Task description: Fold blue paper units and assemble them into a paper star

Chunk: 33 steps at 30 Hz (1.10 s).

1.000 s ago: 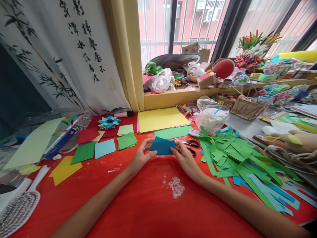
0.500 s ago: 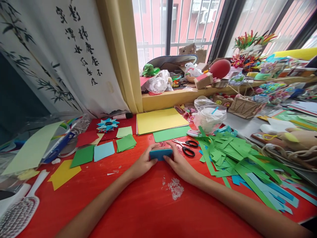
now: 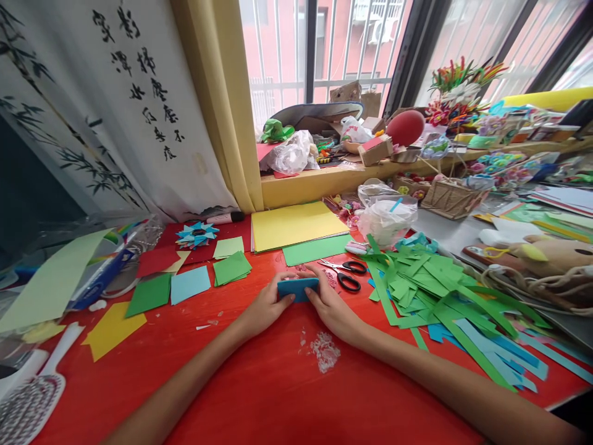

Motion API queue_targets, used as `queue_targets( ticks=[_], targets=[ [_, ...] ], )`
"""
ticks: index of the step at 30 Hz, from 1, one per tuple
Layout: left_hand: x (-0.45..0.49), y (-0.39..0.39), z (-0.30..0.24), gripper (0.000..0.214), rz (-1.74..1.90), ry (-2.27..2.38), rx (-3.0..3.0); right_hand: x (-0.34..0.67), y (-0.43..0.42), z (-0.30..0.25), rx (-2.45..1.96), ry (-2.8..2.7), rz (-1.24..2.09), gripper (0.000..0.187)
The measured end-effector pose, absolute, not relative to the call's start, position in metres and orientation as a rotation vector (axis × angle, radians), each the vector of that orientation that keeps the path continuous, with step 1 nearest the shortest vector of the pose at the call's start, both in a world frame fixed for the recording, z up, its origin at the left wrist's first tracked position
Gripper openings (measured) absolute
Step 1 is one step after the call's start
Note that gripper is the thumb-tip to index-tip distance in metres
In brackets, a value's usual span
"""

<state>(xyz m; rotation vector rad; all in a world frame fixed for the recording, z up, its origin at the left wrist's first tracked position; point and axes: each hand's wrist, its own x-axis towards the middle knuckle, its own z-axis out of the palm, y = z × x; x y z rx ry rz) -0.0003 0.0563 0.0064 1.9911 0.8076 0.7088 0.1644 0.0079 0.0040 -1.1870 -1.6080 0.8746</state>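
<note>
A small stack of blue paper (image 3: 298,289) is held upright between both hands, just above the red table (image 3: 259,389). My left hand (image 3: 267,304) grips its left end, thumb on the near face and fingers behind. At the right end, my right hand (image 3: 327,303) grips it the same way, its fingers partly hidden behind the paper. Scissors (image 3: 346,274) with black handles lie just right of my right hand. Green paper squares (image 3: 232,268) and a light blue square (image 3: 190,285) rest to the left of my left hand.
Green paper strips (image 3: 426,278) and blue strips (image 3: 498,352) pile up on the right. Yellow paper sheets (image 3: 296,225) lie behind the hands, and a blue folded-paper ring (image 3: 197,234) sits back left. A hairbrush (image 3: 34,395) is at the near left. A cluttered windowsill (image 3: 319,180) runs behind.
The view has shifted slightly, so everything sits a little further left. The blue paper now tilts a bit more toward me, showing slightly more of its face. Both hands keep their hold.
</note>
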Motion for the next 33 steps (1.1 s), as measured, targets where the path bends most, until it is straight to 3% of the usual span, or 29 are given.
queue_targets(
  ticks=[8,15,21,33],
  targets=[
    [0.0,0.057,0.008,0.031,0.719,0.81,2.034,0.166,0.008,0.001,-1.211,-1.629,0.843,0.036],
    [-0.001,0.061,0.004,0.029,0.722,0.901,1.888,0.171,0.014,-0.004,-1.196,-1.587,0.902,0.017],
    [-0.004,0.066,0.001,0.024,0.882,0.972,1.696,0.172,0.017,-0.006,-1.072,-1.349,1.229,0.018],
    [-0.004,0.07,-0.004,0.023,0.89,0.907,1.565,0.171,0.016,0.0,-1.034,-1.222,1.34,0.023]
  ],
)
